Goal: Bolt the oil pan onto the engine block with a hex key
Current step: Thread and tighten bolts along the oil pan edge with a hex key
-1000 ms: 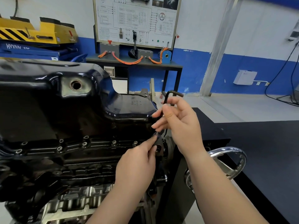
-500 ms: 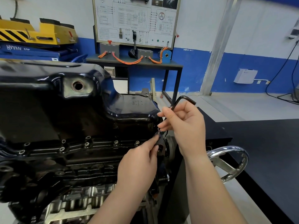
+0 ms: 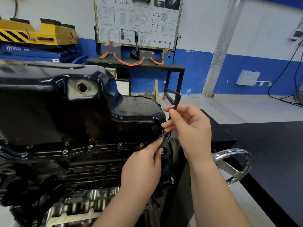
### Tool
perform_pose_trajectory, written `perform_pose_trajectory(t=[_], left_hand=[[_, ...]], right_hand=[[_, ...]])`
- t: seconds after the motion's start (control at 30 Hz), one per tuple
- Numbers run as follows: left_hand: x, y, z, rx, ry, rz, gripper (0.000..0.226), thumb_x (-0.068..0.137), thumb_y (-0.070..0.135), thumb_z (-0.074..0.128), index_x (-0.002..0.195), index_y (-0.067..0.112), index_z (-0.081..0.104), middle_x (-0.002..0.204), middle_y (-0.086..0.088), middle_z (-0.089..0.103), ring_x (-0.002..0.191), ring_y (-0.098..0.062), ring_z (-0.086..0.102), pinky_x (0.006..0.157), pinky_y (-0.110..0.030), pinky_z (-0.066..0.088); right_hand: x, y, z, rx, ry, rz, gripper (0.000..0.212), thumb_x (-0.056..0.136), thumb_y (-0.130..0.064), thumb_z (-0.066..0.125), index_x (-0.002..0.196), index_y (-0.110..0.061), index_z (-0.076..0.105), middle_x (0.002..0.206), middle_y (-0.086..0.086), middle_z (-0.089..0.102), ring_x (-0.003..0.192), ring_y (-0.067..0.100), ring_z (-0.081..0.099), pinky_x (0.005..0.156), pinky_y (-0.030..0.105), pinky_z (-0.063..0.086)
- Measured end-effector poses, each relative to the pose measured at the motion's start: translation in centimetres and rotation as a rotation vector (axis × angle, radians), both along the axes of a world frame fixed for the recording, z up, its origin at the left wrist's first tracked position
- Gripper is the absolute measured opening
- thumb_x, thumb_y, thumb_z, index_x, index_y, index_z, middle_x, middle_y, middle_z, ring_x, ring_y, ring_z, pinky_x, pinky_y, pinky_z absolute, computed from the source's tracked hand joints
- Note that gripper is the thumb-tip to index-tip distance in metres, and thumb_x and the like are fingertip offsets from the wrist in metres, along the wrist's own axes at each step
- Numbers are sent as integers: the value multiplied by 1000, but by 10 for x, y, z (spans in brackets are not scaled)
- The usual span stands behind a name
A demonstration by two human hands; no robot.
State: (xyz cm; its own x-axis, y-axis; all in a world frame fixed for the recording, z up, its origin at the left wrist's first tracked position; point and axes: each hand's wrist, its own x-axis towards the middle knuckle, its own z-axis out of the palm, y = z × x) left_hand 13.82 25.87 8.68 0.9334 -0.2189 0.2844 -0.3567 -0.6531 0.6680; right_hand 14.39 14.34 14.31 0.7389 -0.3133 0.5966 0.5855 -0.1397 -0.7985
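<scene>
Swung to 12 o'clock, black L-shaped hex key (image 3: 175,100) is pinched by right hand (image 3: 191,130); left hand (image 3: 144,167) pinches small silver bolt (image 3: 163,133) at glossy black oil pan (image 3: 68,108).

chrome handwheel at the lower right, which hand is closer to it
Right. The right hand, holding the hex key, is up and left of the handwheel; the left hand is farther left, fingertips at the oil pan corner.

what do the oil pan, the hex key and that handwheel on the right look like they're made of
Oil pan: likely pressed steel under glossy dark paint; sharp reflections, rounded stamped corners.
Hex key: looks like black-finished steel; dull, thin, bent into an L.
Handwheel: polished or chromed metal, going by its mirror-bright rim and spokes.
</scene>
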Motion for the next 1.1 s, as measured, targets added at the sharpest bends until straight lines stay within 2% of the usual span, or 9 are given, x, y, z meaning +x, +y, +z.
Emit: perform_pose_trajectory(t=[0.1, 0.17, 0.3, 0.4, 0.57, 0.77, 0.9, 1.0, 1.1], left_hand=[[0, 1, -1, -9, -9, -5, 38, 95, 42, 42, 130, 55, 39, 102, 15, 69, 90, -6, 63, 72, -31, 54], [0, 1, -1, -11, -9, -11, 38, 95, 42, 41, 131, 55, 38, 101, 15, 69, 89, -6, 63, 72, -31, 54], [1, 0, -2, -6, -14, -8, 39, 94, 43, 41, 131, 55, 38, 98, 14, 70, 85, -5, 63, 70, -30, 55], [1, 0, -2, -11, -8, -5, 38, 94, 43, 41, 130, 55, 38, 102, 14, 69, 89, -6, 63, 71, -31, 55], [1, 0, -2, -2, 1, -4, 38, 94, 44, 41, 130, 56, 38, 96, 14, 69, 82, -5, 62, 67, -30, 54], [1, 0, -2, 13, 15, -6, 38, 95, 44, 39, 130, 56, 37, 86, 14, 69, 74, -5, 61, 63, -29, 53], [1, 0, -2, 16, 14, -9, 38, 95, 44, 38, 131, 55, 36, 87, 14, 69, 74, -5, 62, 65, -31, 54], [1, 0, -3, 7, 10, -10, 37, 94, 45, 38, 130, 56, 37, 74, 13, 66, 65, -4, 59, 60, -30, 53], [1, 0, -3, -4, 13, -4, 37, 95, 45, 39, 130, 56, 37, 81, 14, 67, 70, -4, 60, 63, -31, 54]], right_hand=[[2, -1, -2, 61, -1, -26, 10, 77, -29, 69, 73, -31, 60, 77, 7, 73, 53, 19, 66, 54, 26, 52], [4, -2, -5, 76, -1, -30, 12, 80, -24, 67, 82, -21, 56, 75, 6, 72, 52, 18, 66, 55, 25, 52], [4, 0, -6, 27, -4, 7, 17, 90, -24, 55, 104, -32, 58, 78, 2, 71, 60, 14, 66, 61, 27, 55], [5, -1, -6, -43, -1, -16, 28, 93, -20, 48, 115, -29, 61, 78, -3, 68, 61, 11, 64, 65, 27, 55], [2, 1, -5, -13, 7, -41, 23, 90, -15, 54, 89, -32, 69, 79, -1, 69, 57, 15, 65, 58, 24, 52], [1, 3, -4, 24, 27, -30, 15, 81, -19, 69, 73, -23, 58, 76, 9, 71, 52, 18, 66, 52, 26, 52], [0, 3, -8, 40, 30, -2, 7, 87, -19, 62, 90, -18, 56, 73, 3, 70, 53, 17, 65, 54, 24, 52], [1, 1, -10, 29, 27, 1, 20, 94, -23, 50, 111, -25, 59, 73, -2, 66, 56, 15, 66, 58, 25, 54], [1, 2, -11, -9, 15, -20, 28, 96, -20, 44, 113, -31, 63, 75, -5, 64, 59, 14, 67, 60, 24, 54]])
